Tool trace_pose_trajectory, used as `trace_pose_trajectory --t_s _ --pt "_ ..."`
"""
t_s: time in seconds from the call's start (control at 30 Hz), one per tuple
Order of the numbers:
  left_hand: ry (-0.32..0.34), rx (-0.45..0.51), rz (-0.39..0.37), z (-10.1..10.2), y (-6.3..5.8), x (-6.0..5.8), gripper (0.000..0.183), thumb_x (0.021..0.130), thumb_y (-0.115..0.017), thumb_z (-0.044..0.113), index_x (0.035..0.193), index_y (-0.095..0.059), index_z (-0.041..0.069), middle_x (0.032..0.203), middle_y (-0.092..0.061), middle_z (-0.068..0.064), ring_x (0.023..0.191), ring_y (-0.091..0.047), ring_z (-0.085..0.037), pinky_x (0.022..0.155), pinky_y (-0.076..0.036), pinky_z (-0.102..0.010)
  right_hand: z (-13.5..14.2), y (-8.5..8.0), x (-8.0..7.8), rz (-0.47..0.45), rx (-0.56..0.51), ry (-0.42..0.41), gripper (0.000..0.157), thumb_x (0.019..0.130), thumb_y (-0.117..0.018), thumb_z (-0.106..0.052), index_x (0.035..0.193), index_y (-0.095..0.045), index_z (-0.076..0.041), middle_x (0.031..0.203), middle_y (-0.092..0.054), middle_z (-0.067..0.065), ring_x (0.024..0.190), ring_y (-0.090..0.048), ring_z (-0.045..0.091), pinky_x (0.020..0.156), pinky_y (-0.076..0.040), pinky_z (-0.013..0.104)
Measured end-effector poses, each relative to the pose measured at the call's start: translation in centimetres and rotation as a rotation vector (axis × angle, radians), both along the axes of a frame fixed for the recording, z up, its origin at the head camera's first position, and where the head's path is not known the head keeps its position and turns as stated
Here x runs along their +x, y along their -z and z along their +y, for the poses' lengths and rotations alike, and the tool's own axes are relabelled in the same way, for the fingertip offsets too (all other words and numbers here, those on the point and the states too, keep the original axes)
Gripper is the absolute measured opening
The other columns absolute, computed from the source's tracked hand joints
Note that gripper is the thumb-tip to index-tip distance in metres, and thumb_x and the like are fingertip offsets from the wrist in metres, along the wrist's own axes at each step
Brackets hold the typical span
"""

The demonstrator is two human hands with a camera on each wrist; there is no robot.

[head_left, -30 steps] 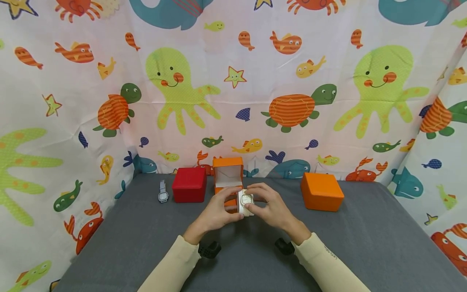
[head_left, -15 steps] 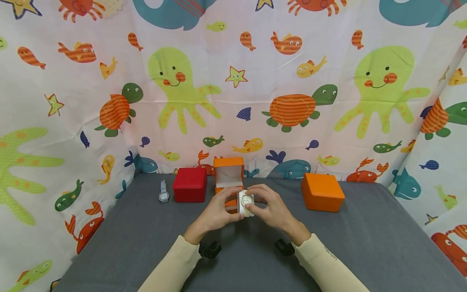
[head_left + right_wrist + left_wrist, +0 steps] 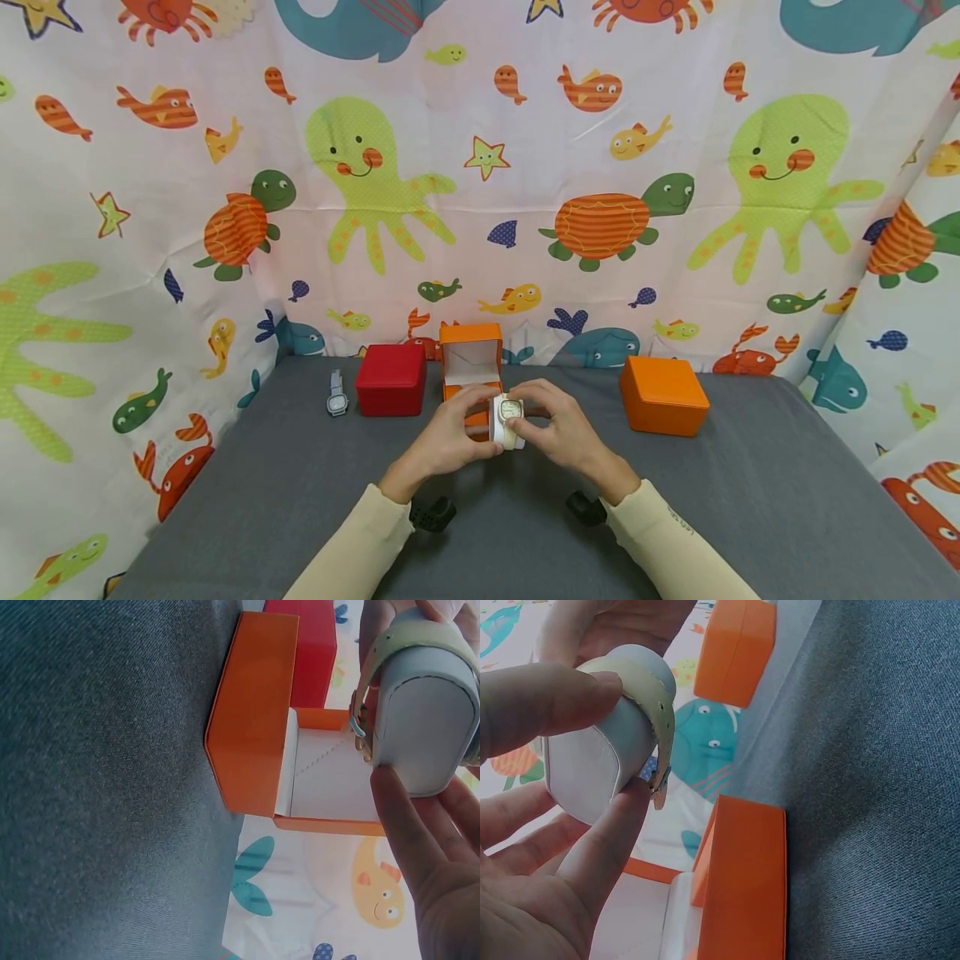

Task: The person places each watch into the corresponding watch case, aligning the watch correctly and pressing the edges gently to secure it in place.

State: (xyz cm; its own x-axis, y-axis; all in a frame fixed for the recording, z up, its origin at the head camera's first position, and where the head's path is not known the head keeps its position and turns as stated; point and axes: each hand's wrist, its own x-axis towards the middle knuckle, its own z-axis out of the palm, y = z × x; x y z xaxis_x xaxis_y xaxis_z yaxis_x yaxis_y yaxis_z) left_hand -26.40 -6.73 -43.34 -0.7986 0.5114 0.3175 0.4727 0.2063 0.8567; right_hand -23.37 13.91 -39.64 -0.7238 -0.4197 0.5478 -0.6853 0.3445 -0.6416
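Note:
A wristwatch (image 3: 512,408) with a cream strap wraps round a white watch pillow (image 3: 427,712), dial toward the head camera. My left hand (image 3: 442,437) grips the pillow from the left, its thumb over the near end in the left wrist view. From the right, my right hand (image 3: 562,429) holds the watch and pillow, its thumb at the dial. The strap's buckle (image 3: 660,780) hangs on the far side, with a loose strap end beside it. Just behind both hands stands an orange watch box (image 3: 471,354), lid up, showing a white lining.
A red box (image 3: 390,380) stands left of the lidded orange one, and a silver watch (image 3: 336,394) lies farther left. At the right sits a closed orange box (image 3: 663,395). A printed sea-animal curtain (image 3: 480,225) borders the grey tabletop (image 3: 495,542).
The watch and pillow have turned slightly between the hands, and their lower end now sits a little lower. Both hands keep nearly the same place; the boxes stay put.

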Motion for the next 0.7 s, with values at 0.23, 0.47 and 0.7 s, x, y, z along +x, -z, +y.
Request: trace_pose_trajectory --t_s 0.23,0.47,0.7 --pt "-0.010 0.008 -0.035 -0.1 -0.1 0.0 0.069 0.075 -0.079 0.002 0.136 -0.047 0.007 0.136 -0.044 -0.003 0.122 -0.047 -0.032 0.088 -0.050 -0.050 0.1 0.0 -0.3 -0.023 -0.009 -0.028 0.028 0.085 -0.069 -0.001 0.111 -0.063 0.006 0.115 -0.058 0.024 0.100 -0.059 0.034 0.082 -0.053 0.050" --pt "-0.033 0.000 -0.047 -0.3 -0.2 -0.2 0.070 0.076 -0.079 0.005 0.137 -0.047 0.011 0.137 -0.043 -0.002 0.124 -0.046 -0.032 0.089 -0.050 -0.047 0.2 -0.1 -0.6 -0.041 0.024 -0.027 0.036 0.084 -0.071 -0.005 0.117 -0.060 0.003 0.118 -0.057 0.020 0.106 -0.057 0.032 0.088 -0.051 0.048" --pt "-0.055 0.002 -0.040 -0.5 -0.6 -0.3 0.072 0.076 -0.079 0.004 0.139 -0.045 0.009 0.136 -0.045 -0.002 0.124 -0.045 -0.029 0.089 -0.051 -0.042 1.2 1.6 -2.3 -0.125 0.102 -0.063 0.060 0.080 -0.076 -0.008 0.134 -0.049 -0.008 0.131 -0.049 0.008 0.119 -0.051 0.023 0.101 -0.042 0.047"
